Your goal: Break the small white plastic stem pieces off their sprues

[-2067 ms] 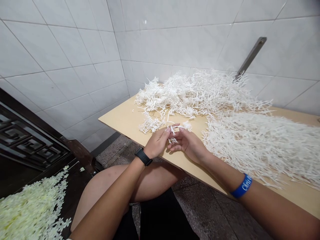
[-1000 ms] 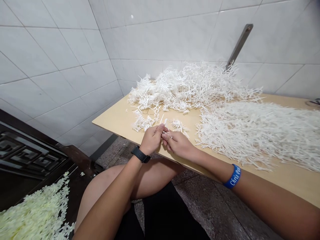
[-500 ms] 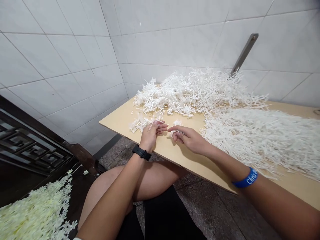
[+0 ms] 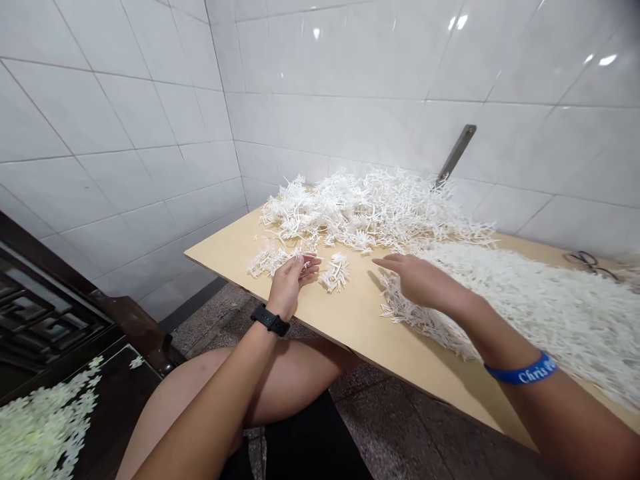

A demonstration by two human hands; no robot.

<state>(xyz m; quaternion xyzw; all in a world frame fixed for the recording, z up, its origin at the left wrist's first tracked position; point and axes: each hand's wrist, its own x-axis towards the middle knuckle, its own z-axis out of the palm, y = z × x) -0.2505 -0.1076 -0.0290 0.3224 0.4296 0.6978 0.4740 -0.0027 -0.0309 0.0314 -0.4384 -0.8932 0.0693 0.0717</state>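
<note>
My left hand (image 4: 290, 283) is over the front left of the board, with thumb and fingers closed on a thin white plastic strand (image 4: 313, 259). Just beneath and left of it lies a small heap of white branching pieces (image 4: 265, 261). To its right sits a small loose clump of white pieces (image 4: 336, 273). My right hand (image 4: 425, 283) hovers palm down at the left end of a wide pile of white strands (image 4: 540, 307). Its index finger points left and nothing shows in it; the other fingers are mostly hidden.
A tall tangled heap of white strands (image 4: 370, 203) lies along the back of the light wooden board (image 4: 325, 313). A metal bar (image 4: 455, 157) leans by the tiled wall. At lower left, pale flower pieces (image 4: 45, 427) cover a dark carved wooden seat (image 4: 115, 393).
My right hand has moved right, away from my left fingertips, to the wide pile's edge. The small clump between the hands now shows fully. The view has tilted up and shifted right.
</note>
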